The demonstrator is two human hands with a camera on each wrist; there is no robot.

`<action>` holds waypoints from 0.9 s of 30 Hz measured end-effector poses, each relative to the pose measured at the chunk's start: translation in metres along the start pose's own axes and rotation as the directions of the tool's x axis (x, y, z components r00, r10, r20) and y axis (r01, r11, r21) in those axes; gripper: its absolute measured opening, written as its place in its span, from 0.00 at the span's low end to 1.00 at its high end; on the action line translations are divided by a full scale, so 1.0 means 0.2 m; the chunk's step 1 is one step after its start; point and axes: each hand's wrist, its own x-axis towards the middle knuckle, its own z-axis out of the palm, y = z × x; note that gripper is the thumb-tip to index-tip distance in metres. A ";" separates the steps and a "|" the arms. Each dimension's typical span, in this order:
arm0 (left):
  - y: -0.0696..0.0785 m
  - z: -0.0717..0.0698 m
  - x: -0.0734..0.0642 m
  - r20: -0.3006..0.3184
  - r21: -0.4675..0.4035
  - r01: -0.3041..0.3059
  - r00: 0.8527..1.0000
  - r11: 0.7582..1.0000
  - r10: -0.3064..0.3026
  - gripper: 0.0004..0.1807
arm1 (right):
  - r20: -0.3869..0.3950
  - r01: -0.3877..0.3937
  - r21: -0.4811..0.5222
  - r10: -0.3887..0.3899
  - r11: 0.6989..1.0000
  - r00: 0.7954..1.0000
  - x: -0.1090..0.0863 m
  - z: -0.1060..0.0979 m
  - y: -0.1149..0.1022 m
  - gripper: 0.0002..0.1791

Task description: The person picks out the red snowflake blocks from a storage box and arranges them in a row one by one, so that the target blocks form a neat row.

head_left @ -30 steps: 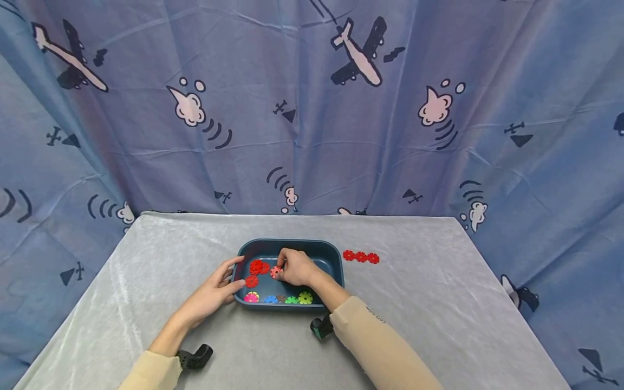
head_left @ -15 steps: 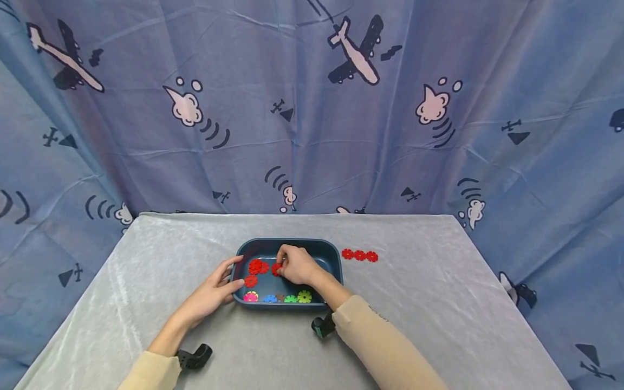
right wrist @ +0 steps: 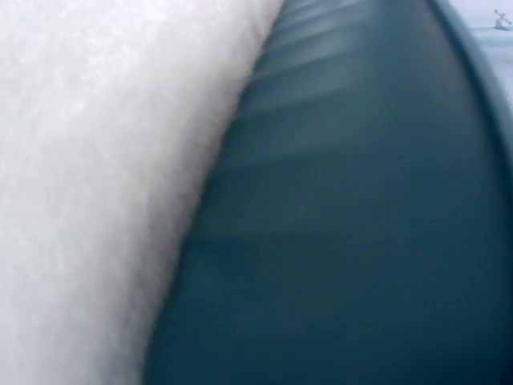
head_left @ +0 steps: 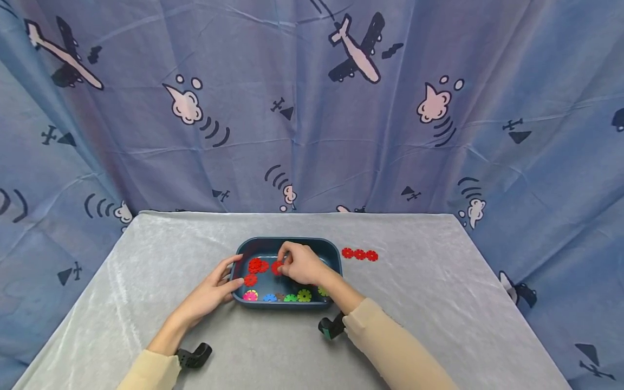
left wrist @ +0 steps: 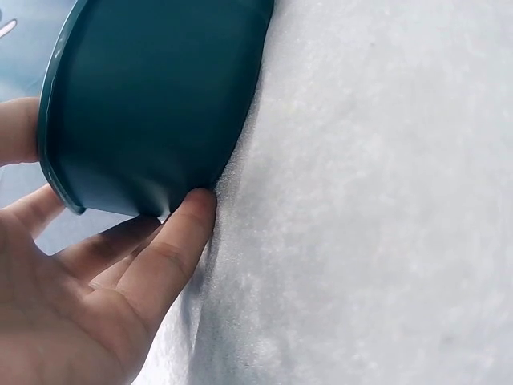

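In the head view a dark teal plastic tray (head_left: pixel 287 305) stands on the cloth-covered table. My left hand (head_left: pixel 214 287) holds its left end, thumb over the rim. The left wrist view shows the fingers (left wrist: pixel 172 257) of that hand against the tray's outer wall (left wrist: pixel 152 104). Inside the tray my right hand (head_left: pixel 303 264) pinches a red notched plastic disc (head_left: pixel 276 267) between thumb and fingertips. To its left lie a cluster of red discs (head_left: pixel 255 265) and a single red disc (head_left: pixel 251 280). Only the tray's outside wall (right wrist: pixel 345 224) and cloth show in the right wrist view.
Pink, blue, brown, green and yellow-green discs (head_left: pixel 304 295) lie along the tray's near side. Right of the tray, three red discs (head_left: pixel 359 254) form a row on the grey cloth (head_left: pixel 419 292). A blue printed curtain (head_left: pixel 312 108) hangs behind the table.
My right hand has lifted slightly, its forearm shifting right and uncovering another yellow-green disc in the tray's near right corner. The pinched disc has risen a little; my left hand stays in place.
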 end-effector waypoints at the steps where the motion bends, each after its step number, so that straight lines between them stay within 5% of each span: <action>1: 0.00 0.00 0.00 0.000 0.001 -0.001 1.000 1.000 0.001 0.35 | -0.002 0.003 0.000 -0.003 1.000 1.000 -0.01 -0.01 0.00 0.07; 27: 0.01 0.00 0.00 0.001 0.007 -0.006 1.000 1.000 0.006 0.35 | -0.017 -0.010 0.029 0.011 1.000 1.000 -0.20 -0.32 0.08 0.09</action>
